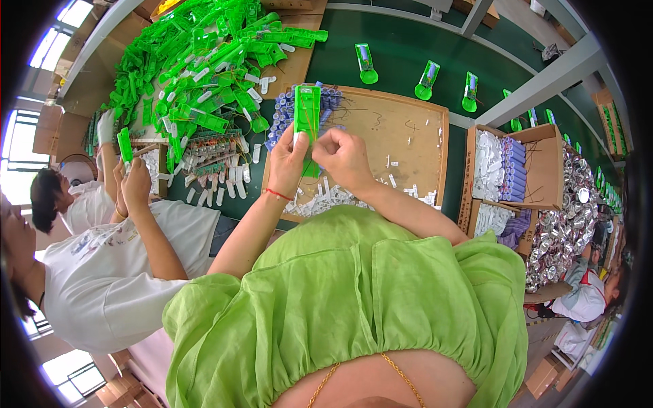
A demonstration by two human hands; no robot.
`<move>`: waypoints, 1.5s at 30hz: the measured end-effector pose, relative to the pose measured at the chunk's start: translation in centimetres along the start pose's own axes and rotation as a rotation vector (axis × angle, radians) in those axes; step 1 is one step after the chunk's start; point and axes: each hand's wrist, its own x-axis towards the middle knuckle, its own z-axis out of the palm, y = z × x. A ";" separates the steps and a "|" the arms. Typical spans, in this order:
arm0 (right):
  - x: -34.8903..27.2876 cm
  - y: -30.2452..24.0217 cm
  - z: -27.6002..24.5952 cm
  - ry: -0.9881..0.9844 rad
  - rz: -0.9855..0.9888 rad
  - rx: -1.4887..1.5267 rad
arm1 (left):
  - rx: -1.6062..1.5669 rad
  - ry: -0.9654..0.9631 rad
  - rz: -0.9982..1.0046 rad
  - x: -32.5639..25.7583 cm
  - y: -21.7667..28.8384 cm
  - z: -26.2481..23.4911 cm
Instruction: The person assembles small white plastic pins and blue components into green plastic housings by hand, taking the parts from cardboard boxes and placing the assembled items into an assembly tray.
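Observation:
My left hand [286, 165] grips a long green plastic housing [308, 107], held upright over a shallow tray. Thin reddish wires run down inside the housing. At its lower right side, my right hand [347, 162] is closed in a pinch close to the wires; whatever lies between the fingertips is too small to make out. Beneath both hands, the brown tray [401, 115] with a wooden rim holds blue cylindrical cells [280, 121] at its left and small white plastic parts [333, 198] along its near edge.
A big heap of green housings [197, 61] rises at the far left, beside wired circuit boards [207, 151]. On the green belt [394, 41] lie several finished-looking green pieces [366, 62]. Cartons [547, 153] and shiny metal parts [564, 217] stand right. Co-workers sit left, one holding a green housing [124, 145].

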 end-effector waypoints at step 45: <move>1.0 -0.4 -5.5 0.042 -0.236 0.296 | -0.186 -0.162 -0.203 -1.0 1.2 3.9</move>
